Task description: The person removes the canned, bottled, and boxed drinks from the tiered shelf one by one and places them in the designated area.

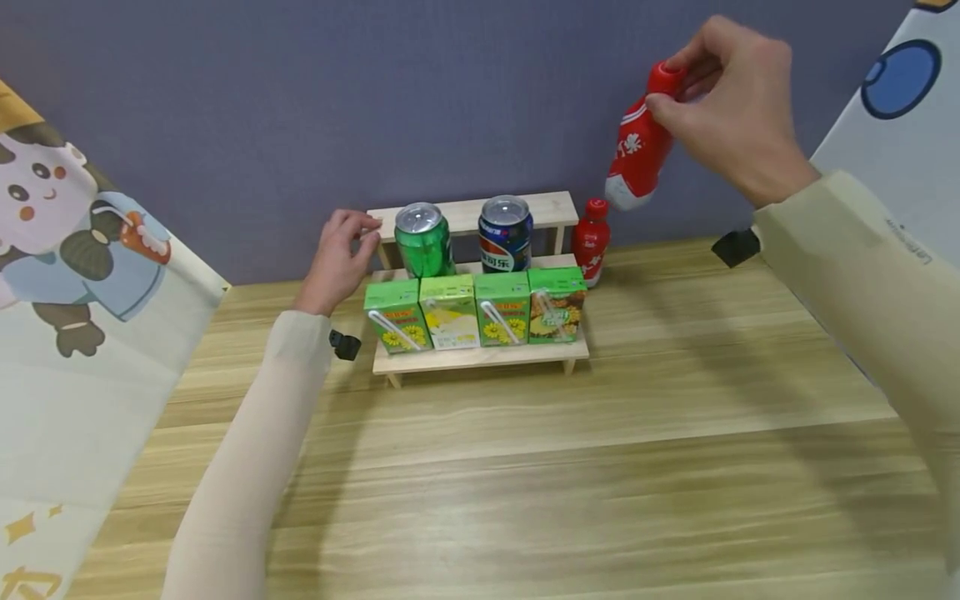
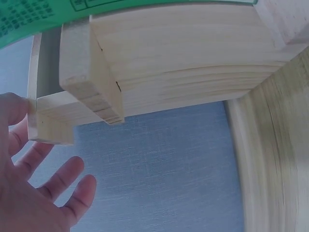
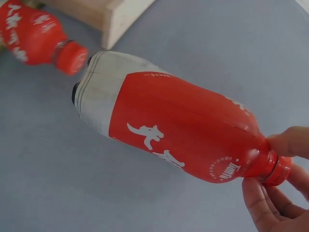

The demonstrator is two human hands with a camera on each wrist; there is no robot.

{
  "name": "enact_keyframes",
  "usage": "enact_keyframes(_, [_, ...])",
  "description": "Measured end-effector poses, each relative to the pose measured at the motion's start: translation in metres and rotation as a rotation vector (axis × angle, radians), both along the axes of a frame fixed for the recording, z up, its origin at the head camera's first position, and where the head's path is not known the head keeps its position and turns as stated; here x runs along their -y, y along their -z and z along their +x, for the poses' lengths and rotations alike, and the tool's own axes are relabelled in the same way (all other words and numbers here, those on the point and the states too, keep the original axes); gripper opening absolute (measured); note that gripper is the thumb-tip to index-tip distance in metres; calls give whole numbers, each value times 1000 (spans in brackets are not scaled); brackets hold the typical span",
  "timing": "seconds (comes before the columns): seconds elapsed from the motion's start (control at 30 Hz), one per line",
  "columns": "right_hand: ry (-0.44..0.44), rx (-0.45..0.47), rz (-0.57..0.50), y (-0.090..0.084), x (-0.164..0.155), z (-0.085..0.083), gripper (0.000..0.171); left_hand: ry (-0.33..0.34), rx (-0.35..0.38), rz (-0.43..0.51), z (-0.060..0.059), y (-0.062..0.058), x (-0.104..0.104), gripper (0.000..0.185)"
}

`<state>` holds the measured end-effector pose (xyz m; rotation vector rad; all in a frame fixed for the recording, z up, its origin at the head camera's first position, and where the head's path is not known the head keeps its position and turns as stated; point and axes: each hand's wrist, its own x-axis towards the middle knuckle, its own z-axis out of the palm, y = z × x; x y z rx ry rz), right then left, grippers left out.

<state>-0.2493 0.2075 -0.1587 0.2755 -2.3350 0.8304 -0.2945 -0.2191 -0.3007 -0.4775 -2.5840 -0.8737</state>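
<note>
My right hand (image 1: 738, 108) pinches a red plastic bottle (image 1: 637, 154) by its cap and neck. The bottle hangs tilted in the air, its whitish bottom pointing down and left; the right wrist view shows its red label (image 3: 178, 125) with white print. A second red bottle (image 1: 592, 242) stands on the table beside the right end of a small two-tier wooden rack (image 1: 480, 358). At the rack's upper left end is my left hand (image 1: 337, 258), thumb and index finger pinching the end of the top board (image 2: 50, 128), other fingers spread loosely below.
A green can (image 1: 425, 246) and a dark blue cola can (image 1: 506, 237) stand on the rack behind a front row of several green drink cartons (image 1: 502, 308). A grey-blue panel (image 1: 300, 108) rises behind. Printed white panels (image 1: 75, 400) flank the wooden table (image 1: 525, 483).
</note>
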Motion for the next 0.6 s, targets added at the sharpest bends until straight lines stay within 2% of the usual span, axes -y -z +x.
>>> enact_keyframes(0.3, [45,110,-13,20,-29,5,35,-6,-6,-2,2,-1,-1,30])
enact_keyframes(0.47, [57,180,6,39,-42,1,37,-21,6,-10,3,-1,0,29])
enact_keyframes(0.6, [28,187,-11,55,-46,-4,34,-28,15,-14,3,-1,1,29])
